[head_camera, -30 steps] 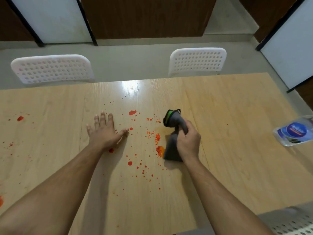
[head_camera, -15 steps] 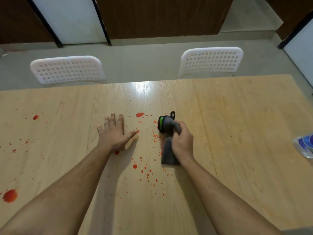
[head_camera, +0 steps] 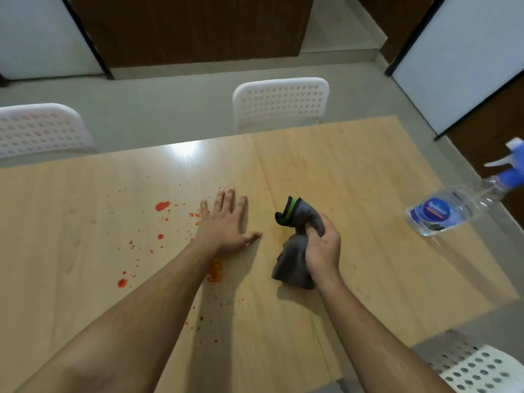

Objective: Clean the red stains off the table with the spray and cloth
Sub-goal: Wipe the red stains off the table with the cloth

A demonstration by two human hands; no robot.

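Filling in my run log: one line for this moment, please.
left hand flat on table | right hand grips cloth | red stains remain | spray bottle lying right

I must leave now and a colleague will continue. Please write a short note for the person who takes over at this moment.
Left hand: open, flat on the table, among the red stains.
Right hand: grips the bunched grey cloth, whose lower end rests on the table.
Spray bottle: lying on its side near the table's right edge, untouched.
Done: the area around the cloth looks free of stains.
Left: spots and a smear left of and under the left arm; probably spray, then wipe.
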